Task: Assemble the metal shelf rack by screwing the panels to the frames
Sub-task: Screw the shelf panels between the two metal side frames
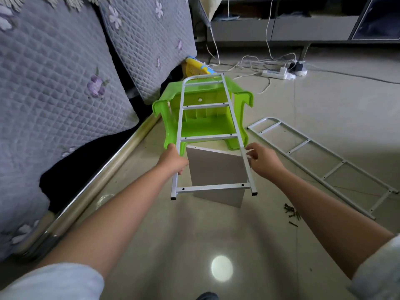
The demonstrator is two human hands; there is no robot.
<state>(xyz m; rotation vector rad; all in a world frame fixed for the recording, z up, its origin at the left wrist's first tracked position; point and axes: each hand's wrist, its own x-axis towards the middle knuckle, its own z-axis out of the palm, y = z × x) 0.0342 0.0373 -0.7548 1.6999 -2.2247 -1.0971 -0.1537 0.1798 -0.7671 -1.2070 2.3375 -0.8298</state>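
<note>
Left hand [174,160] grips the frame [205,135]; right hand [260,160] pinches its other rail. The step looks like aligning it over the panel [216,167]; next needs screws [292,213].

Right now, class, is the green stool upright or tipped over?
Tipped over. The green stool lies on its side on the floor, its hollow underside and legs facing the camera, behind the held frame.

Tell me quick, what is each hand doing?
Left hand: grips the left rail of the white frame.
Right hand: fingers pinch the frame's right rail.
</note>
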